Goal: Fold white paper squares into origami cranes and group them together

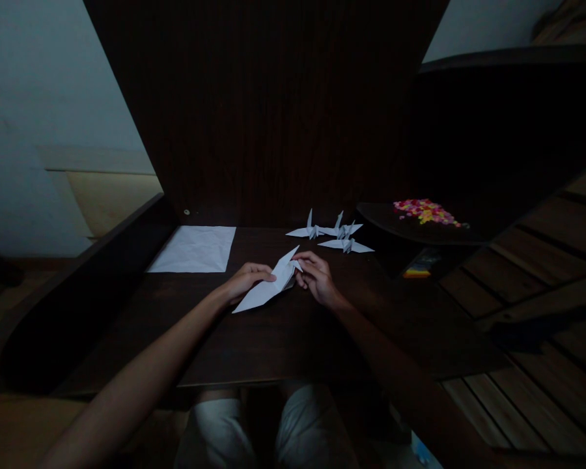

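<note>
A white paper crane (264,291), larger than the others in view, is held between my two hands above the dark desk. My left hand (247,280) pinches its body, thumb lying on top of the paper. At the crane's small folded tip, my right hand (315,277) has its fingers closed on the paper. Beyond my right hand stand several finished white paper cranes (346,245) with wings spread. To the left lies a flat, creased sheet of white paper (195,249).
A dark wooden desk (215,355) has a tall back panel (254,117) and a raised left side (88,293). On a curved shelf (381,218) at right sits a pile of colourful small pieces (427,212). Beneath it is a yellow-orange item (417,273). Wooden slats (517,410) lie right.
</note>
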Demonstrator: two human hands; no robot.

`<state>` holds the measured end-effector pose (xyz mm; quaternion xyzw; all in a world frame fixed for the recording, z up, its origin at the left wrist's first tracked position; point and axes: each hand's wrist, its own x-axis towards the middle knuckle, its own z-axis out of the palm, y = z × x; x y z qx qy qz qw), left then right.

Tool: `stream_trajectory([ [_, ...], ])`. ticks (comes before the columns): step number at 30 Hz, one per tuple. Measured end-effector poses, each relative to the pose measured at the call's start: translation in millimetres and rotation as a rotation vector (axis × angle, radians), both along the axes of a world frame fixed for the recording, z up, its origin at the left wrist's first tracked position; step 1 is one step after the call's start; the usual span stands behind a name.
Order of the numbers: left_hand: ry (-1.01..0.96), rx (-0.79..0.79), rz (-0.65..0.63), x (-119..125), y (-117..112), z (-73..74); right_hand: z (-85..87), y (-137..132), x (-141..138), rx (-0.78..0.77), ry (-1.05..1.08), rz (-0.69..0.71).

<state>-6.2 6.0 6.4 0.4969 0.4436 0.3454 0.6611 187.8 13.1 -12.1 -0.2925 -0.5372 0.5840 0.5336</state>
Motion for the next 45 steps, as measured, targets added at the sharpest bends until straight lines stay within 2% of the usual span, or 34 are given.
stream_trajectory([
  [6, 0.014, 0.004, -0.003, 1, -2, 4.0, 0.0, -2, 1, 0.015, -0.036, -0.014],
  [18, 0.016, 0.053, -0.076, 0, 0, -5.7, -4.6, 4, -3, -0.022, -0.014, -0.053],
  [22, 0.035, 0.124, -0.007, 1, 0, -7.4, -6.0, 5, -4, -0.016, -0.044, -0.067],
  [27, 0.046, 0.182, 0.053, 2, 3, -9.9, -4.4, 5, -4, 0.104, -0.169, -0.167],
  [31, -0.087, 0.147, 0.062, 2, 6, -13.8, -5.0, 6, -5, 0.133, -0.184, -0.233],
  [34, -0.257, 0.126, 0.076, 0, 8, -16.0, -7.6, 7, -6, 0.083, -0.149, -0.196],
  [36, -0.292, 0.149, 0.095, -1, 9, -16.4, -9.2, 7, -6, 0.04, -0.146, -0.136],
  [40, -0.247, 0.219, 0.097, -2, 9, -16.6, -10.7, 5, -6, 0.024, -0.171, -0.029],
  [45, -0.161, 0.27, 0.073, -1, 8, -15.9, -11.1, 2, -8, 0.084, -0.175, 0.018],
])
